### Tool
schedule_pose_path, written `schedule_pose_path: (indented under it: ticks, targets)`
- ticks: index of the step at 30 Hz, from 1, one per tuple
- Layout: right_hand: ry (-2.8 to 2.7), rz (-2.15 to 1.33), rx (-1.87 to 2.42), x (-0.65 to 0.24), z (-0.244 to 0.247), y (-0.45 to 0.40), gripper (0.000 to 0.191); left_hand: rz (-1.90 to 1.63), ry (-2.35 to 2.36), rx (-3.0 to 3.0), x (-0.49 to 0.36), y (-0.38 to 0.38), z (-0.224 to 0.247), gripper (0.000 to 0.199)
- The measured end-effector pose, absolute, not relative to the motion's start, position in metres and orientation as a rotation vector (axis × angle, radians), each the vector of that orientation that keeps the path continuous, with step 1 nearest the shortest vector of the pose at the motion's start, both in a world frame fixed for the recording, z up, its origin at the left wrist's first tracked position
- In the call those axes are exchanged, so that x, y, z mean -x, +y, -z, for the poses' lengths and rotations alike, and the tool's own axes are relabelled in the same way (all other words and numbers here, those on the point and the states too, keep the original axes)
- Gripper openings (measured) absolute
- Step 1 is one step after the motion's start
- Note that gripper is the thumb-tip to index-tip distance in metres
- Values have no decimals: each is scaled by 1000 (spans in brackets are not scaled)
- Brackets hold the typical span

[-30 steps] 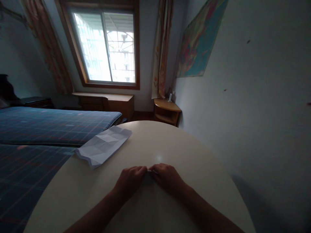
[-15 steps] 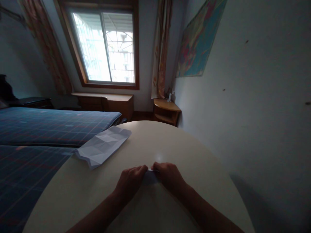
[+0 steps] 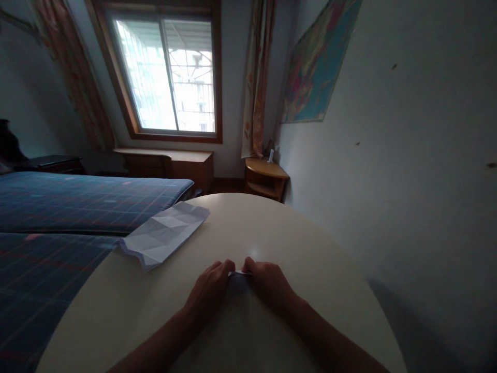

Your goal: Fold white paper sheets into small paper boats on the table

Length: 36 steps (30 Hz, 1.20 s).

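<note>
Between my two hands, just above the round cream table (image 3: pixel 272 223), is a small white piece of paper (image 3: pixel 239 272), mostly covered by the fingers. My left hand (image 3: pixel 213 282) pinches its left end, and my right hand (image 3: pixel 267 280) pinches the right end. Only a narrow strip shows in the gap between the thumbs. Creased white sheets (image 3: pixel 166 233) lie at the table's left edge, apart from both hands.
A bed with a blue plaid mattress (image 3: pixel 89 202) stands against the table's left side. Beyond the table are a wooden desk (image 3: pixel 190 166) and a corner shelf (image 3: pixel 266 168). A wall (image 3: pixel 388 207) rises on the right.
My left hand's fingers have shifted slightly up and left, and a bit more of the white strip shows between the hands. My right hand has barely moved.
</note>
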State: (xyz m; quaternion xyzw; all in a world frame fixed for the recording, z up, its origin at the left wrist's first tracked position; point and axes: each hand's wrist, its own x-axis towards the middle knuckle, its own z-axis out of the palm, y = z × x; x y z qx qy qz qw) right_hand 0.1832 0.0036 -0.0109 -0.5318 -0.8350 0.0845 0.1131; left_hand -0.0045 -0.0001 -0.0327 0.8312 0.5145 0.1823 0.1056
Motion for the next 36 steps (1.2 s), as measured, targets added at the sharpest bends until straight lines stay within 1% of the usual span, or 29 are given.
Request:
schedule_pose_path:
  ticks: [4,8,13,18,24,30,36]
  targets:
    - [-2426,-292,1567,-184,10,3,14,-549,1507,-2426,5,0,33,17]
    - [-2405,-333,1545,-184,11,4,15,-588,1452,-2453,6,0,33,23]
    - [-2404,-311,1584,-183,11,5,16,-552,1404,-2548,6,-1,31,25]
    - [-2398,-341,1625,-186,6,5,17,-577,1458,-2538,7,-1,29,27]
    - [-2392,-350,1664,-190,3,7,17,-464,1448,-2573,8,-1,23,33]
    - [-2410,-332,1697,-191,3,9,18,-430,1442,-2568,10,-1,21,38]
    - [-2391,-379,1669,-193,0,9,21,-515,1420,-2588,14,4,32,40]
